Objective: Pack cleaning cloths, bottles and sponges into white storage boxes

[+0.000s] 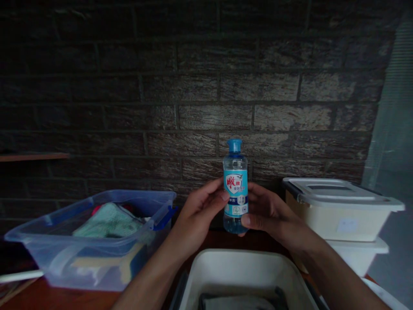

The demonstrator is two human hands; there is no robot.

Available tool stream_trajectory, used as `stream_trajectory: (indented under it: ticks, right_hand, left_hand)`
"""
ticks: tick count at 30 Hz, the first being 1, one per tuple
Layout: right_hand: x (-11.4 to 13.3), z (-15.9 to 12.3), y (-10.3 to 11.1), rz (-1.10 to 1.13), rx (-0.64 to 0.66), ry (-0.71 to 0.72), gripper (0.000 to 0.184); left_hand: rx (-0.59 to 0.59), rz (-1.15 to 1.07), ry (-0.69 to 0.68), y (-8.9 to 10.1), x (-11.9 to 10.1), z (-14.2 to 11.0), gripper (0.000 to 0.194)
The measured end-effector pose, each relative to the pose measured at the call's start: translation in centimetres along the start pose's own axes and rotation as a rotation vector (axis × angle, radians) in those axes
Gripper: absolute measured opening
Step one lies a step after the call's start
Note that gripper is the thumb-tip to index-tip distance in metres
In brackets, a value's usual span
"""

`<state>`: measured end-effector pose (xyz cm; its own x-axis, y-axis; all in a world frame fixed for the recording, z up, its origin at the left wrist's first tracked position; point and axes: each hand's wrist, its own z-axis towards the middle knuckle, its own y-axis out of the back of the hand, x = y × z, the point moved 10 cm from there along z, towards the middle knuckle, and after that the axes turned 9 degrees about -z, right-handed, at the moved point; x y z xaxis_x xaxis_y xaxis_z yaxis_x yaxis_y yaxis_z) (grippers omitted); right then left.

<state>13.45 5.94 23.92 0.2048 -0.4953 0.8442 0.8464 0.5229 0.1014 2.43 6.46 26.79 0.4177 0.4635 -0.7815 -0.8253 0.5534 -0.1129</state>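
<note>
An upright clear bottle with a blue cap and a light-blue label is held up before the brick wall, its label facing me. My left hand grips its left side, the thumb lying against the label's edge. On the other side, my right hand holds the lower part, with its thumb across the front near the base and fingers behind. Below the bottle stands a white open bin; something dark and grey lies inside, only partly visible.
At left, a translucent blue-tinted plastic box holds a pale green cloth and other items. Stacked lidded white boxes stand at right. A dark brick wall rises behind, and a thin shelf juts in at left.
</note>
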Motion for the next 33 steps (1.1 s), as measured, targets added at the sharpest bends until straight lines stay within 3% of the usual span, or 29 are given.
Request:
stream_trajectory:
  ticks: [5,11,19,26,33]
  right_hand:
    - [0.2,0.1,-0.2,-0.078,-0.013,0.039,0.053]
    - [-0.5,-0.1,0.0,-0.160,-0.037,-0.015,0.060]
    - [-0.2,0.0,-1.2,-0.041,0.086,0.005,0.048]
    - [-0.2,-0.4,-0.8,-0.051,0.031,-0.036,0.062]
    - [-0.6,-0.3,-1.3,-0.057,0.039,-0.108,0.060]
  left_hand:
    - [0.009,0.013,0.016,-0.6,-0.1,-0.2,0.037]
    - [-0.010,0.011,0.020,-0.3,0.4,-0.2,0.036]
    - [-0.070,0.010,-0.031,-0.4,-0.1,-0.4,0.033]
    - [-0.078,0.030,-0.053,0.1,-0.3,-0.4,0.034]
    - [-0.115,-0.014,-0.105,1.0,-0.6,0.0,0.031]
